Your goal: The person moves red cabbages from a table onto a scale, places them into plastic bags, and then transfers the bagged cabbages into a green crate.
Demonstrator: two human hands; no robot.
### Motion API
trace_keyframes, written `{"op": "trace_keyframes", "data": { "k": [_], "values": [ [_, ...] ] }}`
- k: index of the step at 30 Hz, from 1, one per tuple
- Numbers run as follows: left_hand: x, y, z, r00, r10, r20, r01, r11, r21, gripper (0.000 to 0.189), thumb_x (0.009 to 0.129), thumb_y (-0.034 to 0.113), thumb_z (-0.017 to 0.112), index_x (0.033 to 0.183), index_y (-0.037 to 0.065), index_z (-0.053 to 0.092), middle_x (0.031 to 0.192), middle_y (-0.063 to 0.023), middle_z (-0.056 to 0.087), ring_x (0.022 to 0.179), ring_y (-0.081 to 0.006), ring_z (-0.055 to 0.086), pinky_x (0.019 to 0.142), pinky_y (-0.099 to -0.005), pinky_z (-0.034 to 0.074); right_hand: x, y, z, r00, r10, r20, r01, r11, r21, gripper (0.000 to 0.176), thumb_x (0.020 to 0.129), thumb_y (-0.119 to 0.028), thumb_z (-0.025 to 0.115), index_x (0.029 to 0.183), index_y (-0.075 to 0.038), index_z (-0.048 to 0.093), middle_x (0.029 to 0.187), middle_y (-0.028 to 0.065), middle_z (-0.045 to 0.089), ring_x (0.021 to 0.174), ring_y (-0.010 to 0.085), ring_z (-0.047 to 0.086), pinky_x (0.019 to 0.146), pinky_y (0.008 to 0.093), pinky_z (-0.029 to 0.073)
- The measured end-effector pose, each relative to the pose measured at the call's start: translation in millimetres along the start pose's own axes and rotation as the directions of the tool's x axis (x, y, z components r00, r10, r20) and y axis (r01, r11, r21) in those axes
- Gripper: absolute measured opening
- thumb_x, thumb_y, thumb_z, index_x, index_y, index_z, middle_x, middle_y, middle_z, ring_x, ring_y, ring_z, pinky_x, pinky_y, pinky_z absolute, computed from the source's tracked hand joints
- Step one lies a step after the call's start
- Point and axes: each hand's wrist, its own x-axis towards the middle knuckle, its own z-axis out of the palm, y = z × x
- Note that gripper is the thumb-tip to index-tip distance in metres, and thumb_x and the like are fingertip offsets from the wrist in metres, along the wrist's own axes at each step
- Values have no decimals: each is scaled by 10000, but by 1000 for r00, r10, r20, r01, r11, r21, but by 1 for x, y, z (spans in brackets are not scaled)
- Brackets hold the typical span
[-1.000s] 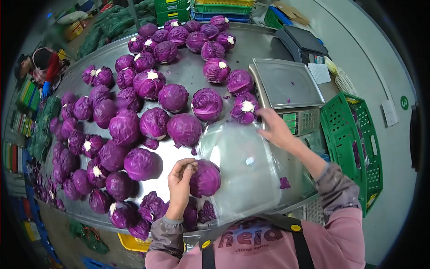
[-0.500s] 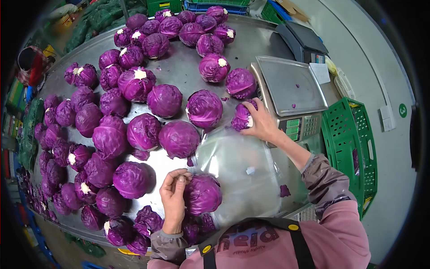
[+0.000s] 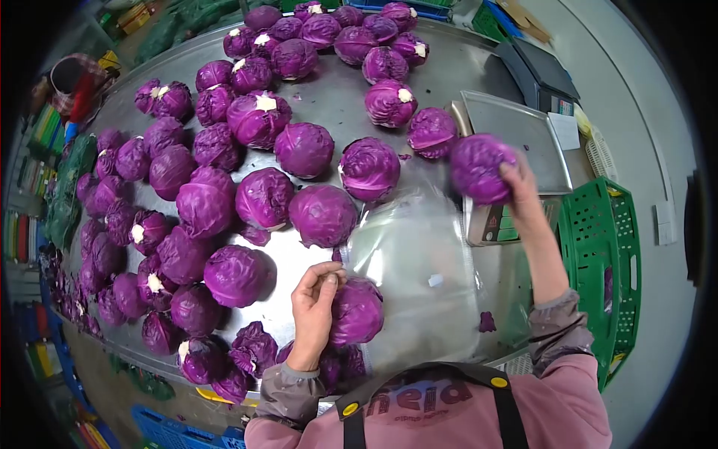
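My right hand (image 3: 521,179) grips a red cabbage (image 3: 480,169) from its right side, slightly blurred, raised over the near left corner of the scale (image 3: 516,135). My left hand (image 3: 315,305) is closed, thumb against curled fingers, beside another red cabbage (image 3: 357,313) at the table's near side. Whatever it pinches, if anything, I cannot make out. Clear plastic bags (image 3: 419,299) lie flat between my hands, with a small white scrap (image 3: 436,280) on them. A red cabbage (image 3: 432,133) rests just left of the scale.
Many red cabbages, such as one whole head (image 3: 323,215), cover the left and far parts of the metal table (image 3: 321,112). A green crate (image 3: 598,254) stands right of the table. A dark device (image 3: 535,71) sits behind the scale. Loose leaf bits (image 3: 487,322) lie about.
My right hand has lifted the cabbage off the table, moving it right and up to the scale's edge. My left hand stays beside its cabbage. The whole view has shifted somewhat.
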Motion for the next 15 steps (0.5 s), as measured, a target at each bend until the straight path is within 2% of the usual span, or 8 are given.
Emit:
{"op": "trace_keyframes", "data": {
  "k": [1, 2, 4, 6, 8, 12, 14, 15],
  "values": [
    [0, -1, 0, 1000, 10, -1, -10, 1000, 4, 167, 872, 68, 499, 1001, -25, 552, 877, -52, 583, 822, -104, 531, 783, -232, 423, 5, -13, -9, 1000, -12, -26, 11, 998, -59, 658, 692, -326, 686, 1210, -47, 392, 1088, 152, 505, 912, 246, 571, 740, 334, 509],
    [1, -2, 2, 1000, 17, 12, -17, 1000, 2, 171, 871, 74, 503, 1002, -25, 552, 876, -52, 583, 822, -104, 531, 784, -233, 423, 16, -13, -24, 998, -22, -51, 19, 997, -71, 658, 692, -326, 686, 1210, -47, 392, 1088, 152, 505, 912, 246, 571, 740, 334, 509],
    [1, -2, 3, 1000, 6, -2, -6, 1000, -3, 171, 871, 77, 500, 1000, -26, 548, 875, -56, 582, 812, -107, 531, 776, -233, 425, 41, -3, -63, 972, -156, -176, 64, 896, -439, 700, 691, -358, 689, 1220, -21, 378, 1102, 162, 505, 922, 237, 566, 676, 315, 512],
    [2, -4, 4, 1000, 26, -16, -26, 999, 47, 163, 875, 74, 491, 991, -25, 546, 868, -57, 579, 797, -110, 530, 765, -236, 426, 43, -13, -79, 967, 7, -256, -132, 871, -473, 741, 697, -418, 671, 1256, -54, 348, 1130, 153, 488, 896, 190, 568, 657, 278, 509],
    [1, -5, 5, 999, 50, -11, -49, 998, 25, 154, 876, 71, 486, 984, -20, 547, 867, -58, 575, 785, -113, 529, 750, -238, 428, 35, -24, -78, 963, 125, -238, -232, 836, -497, 776, 714, -477, 636, 1288, -64, 315, 1157, 162, 474, 946, 216, 546, 676, 313, 490],
    [0, -7, 8, 995, 90, -40, -88, 994, 58, 140, 875, 77, 492, 960, -20, 548, 854, -55, 565, 760, -105, 517, 728, -231, 427, 28, -32, -99, 959, 52, -278, -205, 806, -556, 858, 695, -539, 630, 1296, -21, 305, 1214, 207, 441, 1026, 267, 509, 731, 324, 473],
    [-2, -8, 11, 995, 93, -39, -89, 992, 92, 133, 876, 76, 491, 947, -20, 550, 832, -51, 560, 751, -100, 512, 713, -227, 425, 23, -33, -110, 954, -96, -286, -99, 796, -598, 860, 708, -568, 596, 1310, -33, 295, 1264, 216, 396, 1096, 285, 457, 739, 350, 465],
    [-2, -10, 10, 993, 110, -47, -105, 988, 110, 131, 876, 74, 488, 946, -18, 551, 826, -50, 559, 749, -100, 512, 706, -226, 425, 19, -35, -114, 956, -101, -276, -77, 819, -569, 837, 722, -557, 591, 1302, -25, 306, 1295, 209, 367, 1131, 288, 427, 756, 368, 456]
  ]
}}
